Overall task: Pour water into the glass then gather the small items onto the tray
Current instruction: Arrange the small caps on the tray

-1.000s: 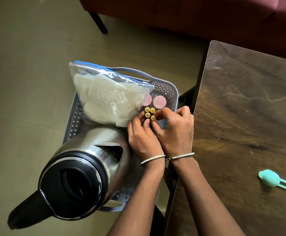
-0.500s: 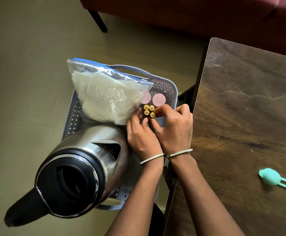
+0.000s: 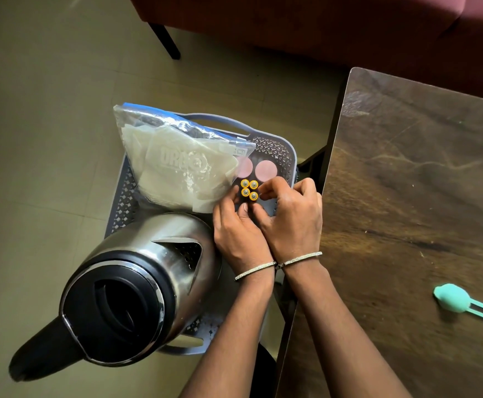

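Observation:
A grey perforated tray (image 3: 283, 147) sits low beside the wooden table. On it stand several batteries (image 3: 249, 190) upright in a tight cluster, their yellow-ringed tops facing up. My left hand (image 3: 239, 231) touches the cluster from the near left with its fingertips. My right hand (image 3: 293, 214) curls round the cluster from the right, thumb and fingers pinching the batteries. Two pink discs (image 3: 265, 170) lie just behind the batteries. A steel kettle (image 3: 137, 285) with a black lid and handle fills the tray's near end. No glass is in view.
A clear zip bag of white sheets (image 3: 177, 165) leans across the tray's far left. A dark wooden table (image 3: 407, 196) lies to the right, with a teal scoop-like item (image 3: 454, 300) near its right edge. A maroon sofa (image 3: 320, 21) stands behind on the tiled floor.
Both hands stay round the battery cluster with only slight finger shifts. The view has drifted a little.

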A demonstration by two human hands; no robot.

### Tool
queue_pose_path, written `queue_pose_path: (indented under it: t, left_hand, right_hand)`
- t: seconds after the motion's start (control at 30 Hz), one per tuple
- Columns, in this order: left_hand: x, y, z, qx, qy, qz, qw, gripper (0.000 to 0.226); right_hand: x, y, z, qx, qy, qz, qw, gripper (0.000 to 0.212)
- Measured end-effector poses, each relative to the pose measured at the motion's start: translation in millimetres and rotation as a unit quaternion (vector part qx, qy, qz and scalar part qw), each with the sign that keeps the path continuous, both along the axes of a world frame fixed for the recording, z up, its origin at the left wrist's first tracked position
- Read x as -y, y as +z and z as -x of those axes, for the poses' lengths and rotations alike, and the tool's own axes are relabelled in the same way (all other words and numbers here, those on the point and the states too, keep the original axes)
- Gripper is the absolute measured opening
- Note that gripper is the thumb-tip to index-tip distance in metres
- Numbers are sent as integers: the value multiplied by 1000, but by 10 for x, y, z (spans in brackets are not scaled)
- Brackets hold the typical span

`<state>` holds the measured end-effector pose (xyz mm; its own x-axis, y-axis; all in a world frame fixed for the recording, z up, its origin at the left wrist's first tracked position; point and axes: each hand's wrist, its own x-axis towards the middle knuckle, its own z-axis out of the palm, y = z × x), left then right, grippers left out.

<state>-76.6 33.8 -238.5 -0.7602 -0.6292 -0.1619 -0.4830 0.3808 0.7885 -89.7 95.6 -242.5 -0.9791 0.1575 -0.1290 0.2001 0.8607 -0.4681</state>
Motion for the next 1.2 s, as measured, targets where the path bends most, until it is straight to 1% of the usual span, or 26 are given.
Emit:
queue_pose_path:
  t: [0.13, 0.33, 0.43, 0.57, 0.63, 0.83, 1.03, 1.2]
  left_hand:
    - [-3, -13, -26, 5, 2, 4, 1000, 37]
    - [-20, 46, -126, 7, 0, -3, 1000, 37]
    - [-40, 145, -204, 4, 3, -7, 1000, 35]
    - [-51, 346, -347, 8, -6, -4, 1000, 30]
    - [-59, 491, -470, 9, -28, 5, 1000, 25]
    - [-173, 963, -997, 13, -100, -4, 995, 12]
    - [-344, 1411, -1575, 1, -182, 3, 983, 7]
    - [-523, 1785, -1988, -24, -205, 12, 978, 8]
  right_hand:
    - [-1, 4, -2, 9, 11, -18, 1000, 21]
    - [-18, 86, -58, 11, 31, -3, 999, 25]
    - [-104, 191, -164, -15, 37, 5, 999, 23]
    - [-276, 352, -413, -87, 17, 68, 994, 10]
    - [-360, 466, -563, -98, 5, 84, 992, 6]
    - [-617, 942, -1082, -74, -14, 127, 989, 3]
    - [-855, 1491, -1687, -85, -35, 157, 983, 5]
    - [-1141, 1867, -2210, -83, -44, 180, 979, 1]
